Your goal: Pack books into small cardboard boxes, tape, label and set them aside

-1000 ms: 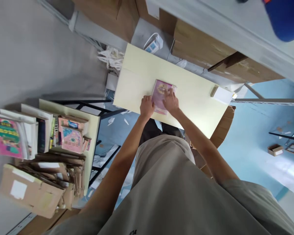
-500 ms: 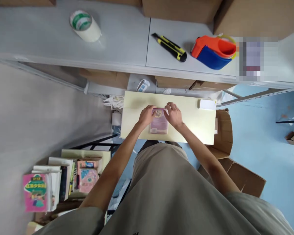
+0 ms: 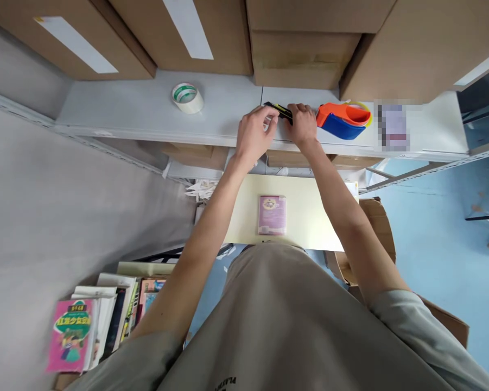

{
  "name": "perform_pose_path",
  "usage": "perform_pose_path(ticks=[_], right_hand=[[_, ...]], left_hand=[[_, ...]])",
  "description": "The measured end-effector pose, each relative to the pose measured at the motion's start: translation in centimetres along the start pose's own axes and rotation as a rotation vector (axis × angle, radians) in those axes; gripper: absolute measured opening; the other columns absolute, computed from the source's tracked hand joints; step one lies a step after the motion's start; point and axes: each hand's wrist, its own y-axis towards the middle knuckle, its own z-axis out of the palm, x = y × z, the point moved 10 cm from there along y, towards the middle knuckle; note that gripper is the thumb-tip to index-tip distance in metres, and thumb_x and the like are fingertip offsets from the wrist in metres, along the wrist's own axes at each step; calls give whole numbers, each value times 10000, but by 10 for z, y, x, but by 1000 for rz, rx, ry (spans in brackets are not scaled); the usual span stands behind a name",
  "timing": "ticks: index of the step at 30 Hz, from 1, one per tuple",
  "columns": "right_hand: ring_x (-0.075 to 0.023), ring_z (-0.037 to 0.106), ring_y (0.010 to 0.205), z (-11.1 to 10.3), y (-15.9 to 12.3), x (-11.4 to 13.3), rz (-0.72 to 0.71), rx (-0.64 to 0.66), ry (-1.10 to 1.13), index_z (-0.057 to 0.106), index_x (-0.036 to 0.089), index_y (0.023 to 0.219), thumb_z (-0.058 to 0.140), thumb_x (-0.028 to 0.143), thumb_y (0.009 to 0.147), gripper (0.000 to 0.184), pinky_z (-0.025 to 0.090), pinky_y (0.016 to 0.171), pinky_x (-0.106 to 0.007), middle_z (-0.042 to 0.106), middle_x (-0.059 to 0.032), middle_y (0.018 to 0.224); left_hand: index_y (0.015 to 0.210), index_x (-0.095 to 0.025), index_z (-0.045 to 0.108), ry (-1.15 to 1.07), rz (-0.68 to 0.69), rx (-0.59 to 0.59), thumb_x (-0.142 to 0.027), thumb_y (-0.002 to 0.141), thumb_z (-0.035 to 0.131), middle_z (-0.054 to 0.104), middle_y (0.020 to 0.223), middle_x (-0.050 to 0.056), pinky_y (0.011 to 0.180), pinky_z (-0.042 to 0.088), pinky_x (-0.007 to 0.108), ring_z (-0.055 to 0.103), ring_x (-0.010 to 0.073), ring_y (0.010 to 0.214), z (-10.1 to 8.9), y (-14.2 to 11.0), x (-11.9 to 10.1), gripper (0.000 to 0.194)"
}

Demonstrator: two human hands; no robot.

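A black and yellow utility knife lies at the front of the grey shelf, its dark tip toward the left. My right hand is closed over the handle end, hiding that part. Beside the front part of the knife is my left hand, thumb and forefinger curled together in a pinch. Its fingertips overlap the knife's lower edge, and I cannot tell whether they grip it. Below, a pink-purple book lies flat on the pale yellow table, with neither hand on it.
On the shelf a tape roll stands left of the hands. An orange and blue tape dispenser is close to my right hand. Cardboard boxes line the back. Stacked books stand lower left, an opened carton lower right.
Both hands have left the book on the table and moved up and forward to the knife on the shelf. The view has tilted up, bringing the shelf and boxes into sight.
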Motion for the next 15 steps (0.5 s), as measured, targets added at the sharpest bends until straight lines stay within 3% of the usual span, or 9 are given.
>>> perform_pose_path(ticks=[3, 6, 10, 13, 15], right_hand=[[-282, 641, 1398, 2, -4, 1, 17, 34, -69, 721, 39, 1434, 466, 408, 1298, 468, 456, 1311, -513, 770, -240, 1434], [-336, 642, 1435, -8, -42, 9, -9, 25, -183, 665, 85, 1614, 471, 387, 1291, 483, 490, 1306, -574, 725, -238, 1561], [-345, 649, 1478, -13, -136, 19, -128, -31, -95, 623, 205, 1706, 320, 530, 1306, 598, 513, 1327, -605, 687, -189, 1651], [-374, 666, 1493, 15, -215, 3, -77, 55, 1, 638, 222, 1682, 259, 586, 1295, 653, 550, 1293, -675, 689, -189, 1611], [-383, 678, 1481, 44, -264, -15, 14, 128, 34, 659, 229, 1655, 306, 553, 1286, 605, 581, 1265, -668, 711, -201, 1574]], left_hand=[[1221, -231, 771, 19, -17, 0, -314, 1202, 646, 832, 1253, 62, 1065, 655, 346, 840, 231, 1167, 2, -21, 18, 152], [1238, -248, 788, 56, -125, 60, -325, 1191, 623, 863, 1256, 80, 1063, 662, 341, 837, 237, 1161, 24, -74, 65, 188], [1300, -200, 804, 184, -378, 325, -215, 1119, 596, 865, 1330, 154, 1172, 650, 440, 834, 308, 1246, 85, -197, 146, 276], [1529, -98, 727, 290, -516, 548, -147, 1043, 616, 706, 1661, 281, 1381, 511, 586, 643, 413, 1615, 123, -298, 183, 501], [1673, -78, 620, 307, -555, 630, -123, 1018, 602, 509, 1860, 293, 1438, 430, 654, 443, 437, 1787, 139, -346, 194, 657]])
